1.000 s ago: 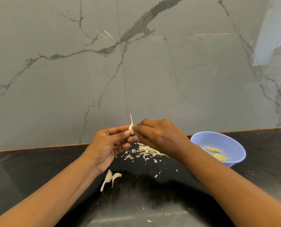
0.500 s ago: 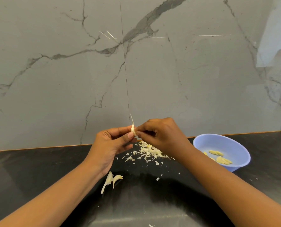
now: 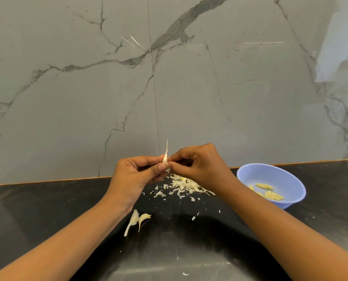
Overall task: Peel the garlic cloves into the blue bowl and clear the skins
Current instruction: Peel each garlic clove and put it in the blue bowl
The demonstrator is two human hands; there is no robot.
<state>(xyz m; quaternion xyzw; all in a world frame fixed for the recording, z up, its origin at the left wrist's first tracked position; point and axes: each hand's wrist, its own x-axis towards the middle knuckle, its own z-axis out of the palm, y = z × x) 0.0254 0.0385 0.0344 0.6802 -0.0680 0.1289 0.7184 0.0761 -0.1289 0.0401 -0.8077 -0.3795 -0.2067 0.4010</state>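
- Head view, middle: small white garlic clove [image 3: 165,160] held upright in the air above the glossy black stone counter [image 3: 47,216], thin dry tip pointing straight up in front of the grey veined marble wall [image 3: 67,98].
- Left hand [image 3: 132,175] closed on the clove from the left: thumb pressed flat on its near side, fingers curled behind it, palm turned toward the camera.
- Right hand [image 3: 201,167] clamped on the same clove from the right, tips of thumb and forefinger nipping its edge, remaining fingers curled in under the palm.
- Both hands meeting at the clove, forearms reaching in from the lower corners.
- Just beneath the hands, on the counter: pile of papery white skins [image 3: 186,186], partly hidden by the right wrist, with smaller flakes scattered round it and toward the near edge.
- Near the left wrist, apart from the pile: two unpeeled cloves [image 3: 137,219] lying side by side, touching, thin tails pointing toward the camera.
- To the right, behind the right forearm: round pale-blue plastic bowl [image 3: 286,180] standing on the counter near the wall, apart from the pile.
- Inside the bowl: several peeled yellowish cloves [image 3: 270,194] lying on the bottom, some partly hidden by the forearm.
- Skin of the held clove loosened or not: cannot tell, covered by fingertips.
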